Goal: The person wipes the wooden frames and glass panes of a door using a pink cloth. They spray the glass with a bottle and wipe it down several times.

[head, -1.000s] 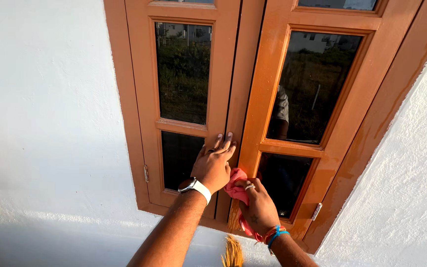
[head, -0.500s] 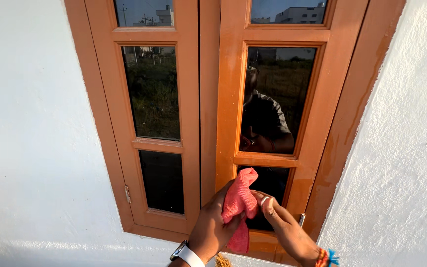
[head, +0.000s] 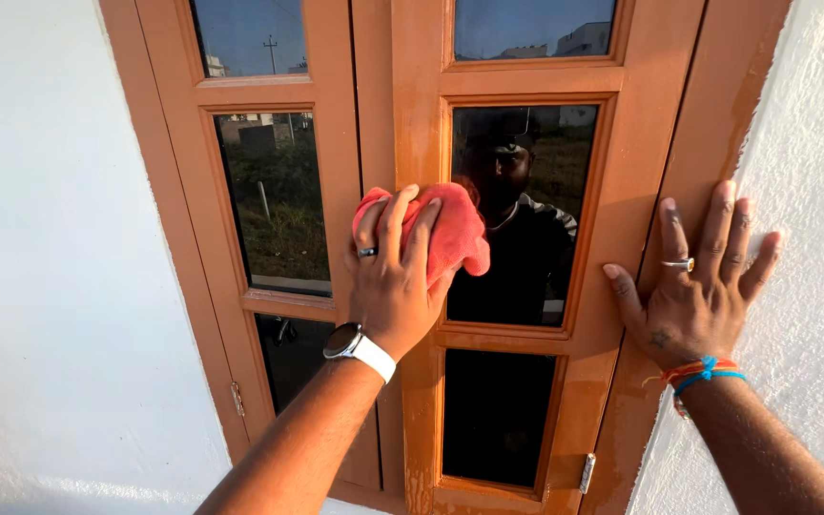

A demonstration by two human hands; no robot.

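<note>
One crumpled pink cloth [head: 436, 232], gripped by the left hand [head: 395, 286] against the window [head: 422, 143]. Right hand [head: 693, 291] at 3 o'clock, fingers spread flat on the frame [head: 708, 114].

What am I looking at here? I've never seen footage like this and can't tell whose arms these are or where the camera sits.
The camera is worn on a person's head, so both arms reaching in from below are that person's own. They face an orange-brown wooden window set in a white wall. The left hand, with a watch at the wrist, presses a pink cloth against the window's middle, at the edge of a dark glass pane. The right hand, wearing a ring and coloured wristbands, rests flat and empty on the frame's right edge, by the wall.
</note>
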